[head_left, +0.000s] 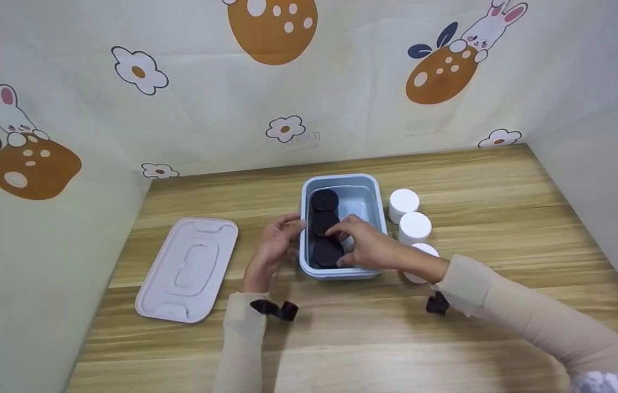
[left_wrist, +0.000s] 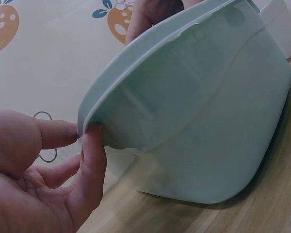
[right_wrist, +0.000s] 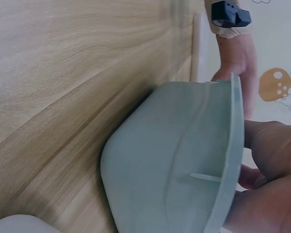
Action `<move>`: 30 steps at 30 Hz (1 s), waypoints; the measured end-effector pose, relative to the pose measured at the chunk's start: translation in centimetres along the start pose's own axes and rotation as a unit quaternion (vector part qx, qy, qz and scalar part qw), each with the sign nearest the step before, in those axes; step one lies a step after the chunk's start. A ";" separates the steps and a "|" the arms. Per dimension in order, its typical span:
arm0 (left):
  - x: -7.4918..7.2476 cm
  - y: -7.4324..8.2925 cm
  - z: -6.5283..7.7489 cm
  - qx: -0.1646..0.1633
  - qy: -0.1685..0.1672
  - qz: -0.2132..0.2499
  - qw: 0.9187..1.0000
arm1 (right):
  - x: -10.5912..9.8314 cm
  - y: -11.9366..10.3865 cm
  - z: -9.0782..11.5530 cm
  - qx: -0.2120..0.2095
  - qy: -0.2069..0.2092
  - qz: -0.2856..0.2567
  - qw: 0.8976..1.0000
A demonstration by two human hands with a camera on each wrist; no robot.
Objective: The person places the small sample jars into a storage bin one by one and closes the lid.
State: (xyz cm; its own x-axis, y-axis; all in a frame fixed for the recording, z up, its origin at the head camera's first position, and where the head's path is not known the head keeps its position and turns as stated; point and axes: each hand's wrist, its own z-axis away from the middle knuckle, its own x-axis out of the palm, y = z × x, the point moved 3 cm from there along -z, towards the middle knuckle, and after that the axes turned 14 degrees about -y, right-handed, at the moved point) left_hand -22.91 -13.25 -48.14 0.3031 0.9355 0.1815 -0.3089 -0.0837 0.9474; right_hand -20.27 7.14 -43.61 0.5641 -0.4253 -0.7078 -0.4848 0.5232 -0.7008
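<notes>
A pale blue plastic box [head_left: 361, 204] stands uncovered on the wooden table. Along its left side, three round black-topped jars [head_left: 325, 200] sit in a row. My left hand [head_left: 273, 245] holds the box's left rim; the left wrist view shows thumb and finger pinching that rim [left_wrist: 94, 99]. Reaching into the box from the right, my right hand [head_left: 372, 248] has its finger and thumb around the nearest black jar [head_left: 327, 252]. In the right wrist view the box wall [right_wrist: 169, 155] hides the fingertips and the jar.
Three white jars [head_left: 415, 226] stand in a line close to the box's right side, the nearest partly behind my right wrist. A pale rectangular lid [head_left: 213, 262] lies flat on the table [head_left: 483, 218] to the left. Patterned cloth walls [head_left: 352, 109] border the table.
</notes>
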 end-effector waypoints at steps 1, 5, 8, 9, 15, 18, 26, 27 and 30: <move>0.0 0.0 0.0 0.002 -0.002 0.002 1.000 | -0.2 0.0 0.1 0.000 0.002 -0.016 1.000; 0.1 0.0 0.0 0.005 -0.002 0.010 1.000 | -0.9 -0.1 0.7 -0.009 0.020 -0.074 0.997; 0.1 -0.1 -0.1 0.001 0.003 0.001 1.000 | -1.7 -0.3 1.3 -0.016 0.037 -0.104 0.994; 0.1 -0.1 -0.1 0.000 0.004 -0.002 1.000 | -2.0 -0.4 1.5 -0.019 0.043 -0.106 0.993; -0.1 -0.1 -0.3 0.005 0.014 -0.022 1.000 | -3.9 -0.7 2.8 -0.043 0.090 -0.124 0.987; -0.1 -0.2 -0.4 0.007 0.013 -0.021 1.000 | -4.7 -0.6 3.6 -0.045 0.114 -0.148 0.981; -0.1 -0.2 -0.4 0.008 0.016 -0.016 1.000 | -6.2 0.4 5.9 -0.019 0.174 -0.195 0.965; -0.1 -0.2 -0.4 0.007 0.016 -0.014 1.000 | -6.3 0.6 6.3 -0.022 0.182 -0.193 0.964; 0.1 -0.2 -0.3 0.005 0.011 -0.005 1.000 | -6.4 1.3 7.4 -0.035 0.207 -0.204 0.956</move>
State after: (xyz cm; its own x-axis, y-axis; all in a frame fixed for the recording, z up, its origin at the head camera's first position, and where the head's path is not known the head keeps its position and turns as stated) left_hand -23.12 -13.08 -48.40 0.2851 0.9439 0.1667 -0.2977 -0.0782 0.9515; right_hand -19.60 15.98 -39.27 0.4100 -0.8468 -0.3388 -0.3322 0.2073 -0.9202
